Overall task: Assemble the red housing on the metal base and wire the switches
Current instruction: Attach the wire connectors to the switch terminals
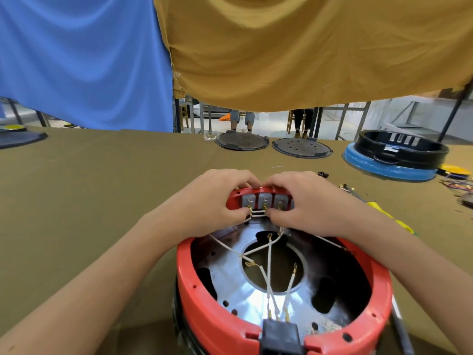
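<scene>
1. Two dark round plates [242, 141] and a black ring on a blue base [394, 155] sit far across my olive table [102, 180].
2. My left hand [212, 201] and right hand [304, 201] pinch white wires [257, 214] at grey switches [265, 200] on the round red plastic housing [204, 298], near me.

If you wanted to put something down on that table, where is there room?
Bare olive cloth lies left of the left hand, up to the blue curtain. The right side is crowded: yellow-handled tool, loose wires, blue-and-black housing. Two dark discs line the far edge.
</scene>
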A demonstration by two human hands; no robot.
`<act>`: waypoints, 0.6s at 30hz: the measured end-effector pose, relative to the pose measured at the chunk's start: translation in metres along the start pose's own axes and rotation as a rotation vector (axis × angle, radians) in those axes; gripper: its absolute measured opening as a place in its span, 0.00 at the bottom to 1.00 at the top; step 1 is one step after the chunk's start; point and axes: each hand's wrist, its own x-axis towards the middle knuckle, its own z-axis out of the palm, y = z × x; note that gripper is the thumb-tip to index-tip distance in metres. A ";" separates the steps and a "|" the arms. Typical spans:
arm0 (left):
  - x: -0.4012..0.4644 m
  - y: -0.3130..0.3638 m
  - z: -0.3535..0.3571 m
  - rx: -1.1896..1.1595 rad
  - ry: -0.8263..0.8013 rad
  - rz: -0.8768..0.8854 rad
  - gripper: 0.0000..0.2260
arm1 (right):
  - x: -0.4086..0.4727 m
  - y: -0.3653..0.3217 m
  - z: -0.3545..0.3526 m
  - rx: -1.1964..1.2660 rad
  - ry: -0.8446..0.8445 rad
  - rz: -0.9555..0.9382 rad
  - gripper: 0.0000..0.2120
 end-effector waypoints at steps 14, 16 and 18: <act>0.000 0.000 0.000 0.020 -0.001 0.008 0.15 | -0.001 0.000 0.000 0.024 -0.004 0.026 0.12; -0.001 -0.001 0.000 0.027 0.005 0.017 0.14 | 0.000 0.001 0.000 0.018 -0.002 0.032 0.11; -0.001 -0.001 0.000 0.041 0.006 0.025 0.14 | 0.001 0.001 0.001 0.016 -0.007 0.036 0.10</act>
